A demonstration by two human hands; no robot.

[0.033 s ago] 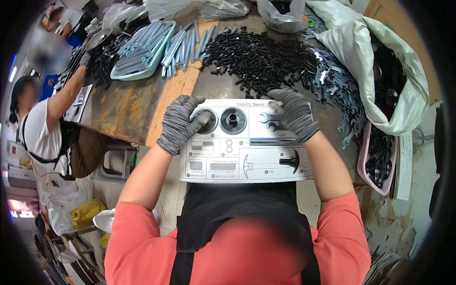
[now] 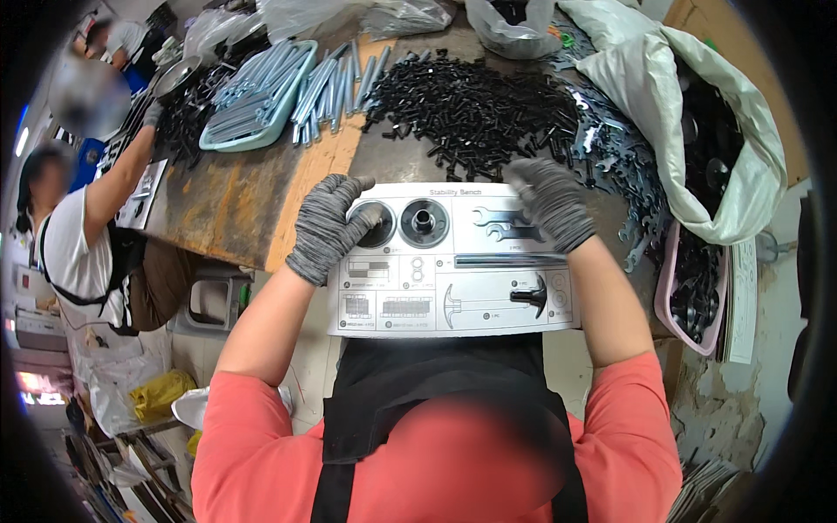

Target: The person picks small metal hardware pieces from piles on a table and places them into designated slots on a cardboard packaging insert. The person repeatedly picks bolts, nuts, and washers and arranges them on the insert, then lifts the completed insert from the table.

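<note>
A white printed card lies in front of me across the table's near edge, with outlined compartments. On it sit two black round discs, two open-end wrenches, a bright metal rod and a black T-shaped part. My left hand, in a grey knit glove, grips the card's upper left edge, its thumb over the left disc. My right hand, gloved alike, is over the upper right corner beside the wrenches. Motion blurs its fingers, and anything under the palm is hidden.
Beyond the card spreads a heap of black bolts, with loose wrenches to its right. A light blue tray holds metal tubes. A white sack and pink bin stand right. A co-worker reaches over the table at left.
My right hand has shifted right and slightly off the wrenches, showing more of them. My left hand stays on the card's left edge.
</note>
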